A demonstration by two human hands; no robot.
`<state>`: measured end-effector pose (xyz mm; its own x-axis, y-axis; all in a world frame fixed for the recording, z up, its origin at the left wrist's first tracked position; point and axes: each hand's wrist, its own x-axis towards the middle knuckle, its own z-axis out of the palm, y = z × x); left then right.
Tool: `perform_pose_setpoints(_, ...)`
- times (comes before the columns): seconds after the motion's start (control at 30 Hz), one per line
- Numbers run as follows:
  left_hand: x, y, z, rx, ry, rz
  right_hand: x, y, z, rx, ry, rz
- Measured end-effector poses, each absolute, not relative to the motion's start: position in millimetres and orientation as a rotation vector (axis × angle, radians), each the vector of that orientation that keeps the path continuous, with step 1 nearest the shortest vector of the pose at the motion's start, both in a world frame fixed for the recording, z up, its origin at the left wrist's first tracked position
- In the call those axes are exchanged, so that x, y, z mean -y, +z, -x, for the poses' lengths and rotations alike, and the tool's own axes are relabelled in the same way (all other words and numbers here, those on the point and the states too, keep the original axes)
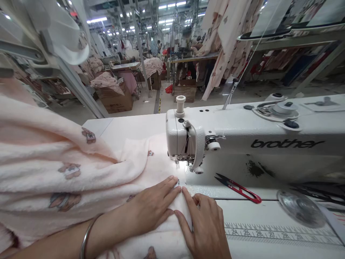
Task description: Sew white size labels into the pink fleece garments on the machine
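Observation:
Pale pink fleece fabric [94, 165] with small bear prints spreads over the machine bed, bunched high on the left. Its right edge runs under the lit needle area [180, 163] of a white sewing machine [242, 126]. My left hand [156, 201] lies flat on the fabric, fingers stretched toward the needle, just short of the presser foot. Beside it, my right hand [206, 221] rests on the fabric's right edge. Its index finger and thumb are apart and press on the cloth, while the other fingers curl. A small printed patch shows by my fingertips.
Red-handled thread snips [239, 189] lie right of the needle. Farther right are a clear round dish [301, 208] and black scissors [320, 190]. A printed ruler [280, 233] runs along the table front. Behind stand cardboard boxes [115, 97] and hanging printed fabric [229, 36].

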<state>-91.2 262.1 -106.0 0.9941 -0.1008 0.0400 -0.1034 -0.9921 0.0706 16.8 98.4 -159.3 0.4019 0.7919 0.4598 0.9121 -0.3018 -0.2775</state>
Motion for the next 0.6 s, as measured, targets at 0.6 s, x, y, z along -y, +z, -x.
perform_pose_setpoints(0.6, -261.8, -106.5, 86.4, 0.244, -0.005, -3.149, -114.9, -132.6, -63.3, 1.568, -0.297, 2.158)
